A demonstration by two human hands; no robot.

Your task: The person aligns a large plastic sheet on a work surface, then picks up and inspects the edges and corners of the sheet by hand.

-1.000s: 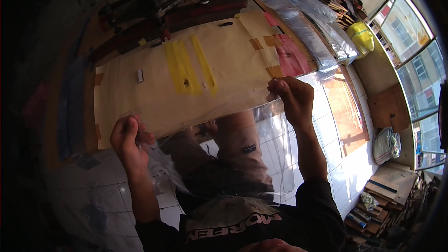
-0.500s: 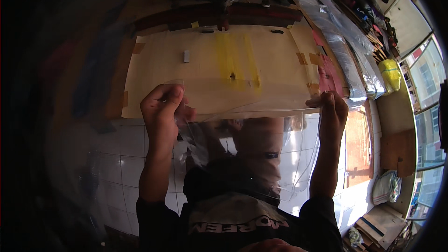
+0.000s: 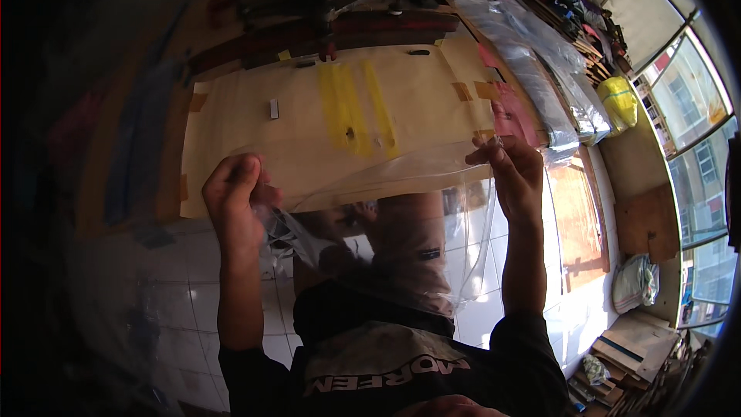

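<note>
Hands: both are raised in front of the person, over the near edge of the table.
Left hand (image 3: 235,197): the fingers are closed in a pinch on the left top corner of the plastic bag (image 3: 386,239), thumb against the forefinger. I think this pinch keeps the thin film from slipping.
Right hand (image 3: 513,174): also closed, it pinches the right top corner of the same bag, at nearly the same height.
Plastic bag: it is clear and thin, and it hangs between the two hands, stretched along its top edge. The lower part falls down loose toward the person's lap, with wrinkles near the left hand. Held so, it seems the bag is spread flat so that its mouth can be seen.
Table (image 3: 231,139): it is covered with beige paper, fixed with tape pieces at the corners. Yellow strips (image 3: 355,104) lie in the middle of it, and a pink patch (image 3: 513,116) is near the right hand.
Behind the table: a dark machine (image 3: 347,0) stands at the far edge.
Right side: a long roll of clear film (image 3: 540,69) lies along the bench, and a yellow bag (image 3: 620,100) is near the window.
Floor: white tiles (image 3: 193,301) show below the hands.
</note>
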